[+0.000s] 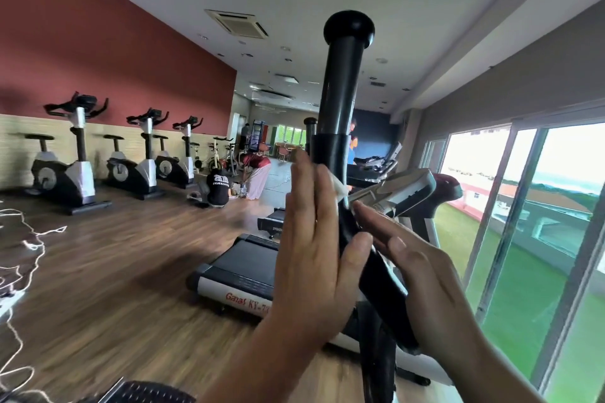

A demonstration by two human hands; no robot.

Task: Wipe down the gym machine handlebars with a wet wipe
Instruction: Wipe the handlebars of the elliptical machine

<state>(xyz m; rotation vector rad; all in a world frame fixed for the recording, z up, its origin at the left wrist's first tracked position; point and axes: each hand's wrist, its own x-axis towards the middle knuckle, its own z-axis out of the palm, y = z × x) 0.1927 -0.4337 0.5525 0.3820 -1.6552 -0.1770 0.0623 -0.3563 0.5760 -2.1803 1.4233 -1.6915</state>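
A black upright handlebar [340, 85] with a round knob on top rises in the middle of the view. My left hand [311, 245] is flat against its left side with fingers straight and together. A white wet wipe [339, 186] shows between those fingers and the bar. My right hand [422, 275] lies flat against the bar's right side, fingers stretched up along it. The bar's lower part is hidden between both palms.
A treadmill [242, 268] lies just behind the bar, its grey console [406, 188] to the right. Exercise bikes [75, 154] line the red wall at left. Two people [235, 181] crouch and bend at mid-room. Glass windows [510, 206] run along the right. White cord [23, 258] lies on the wood floor.
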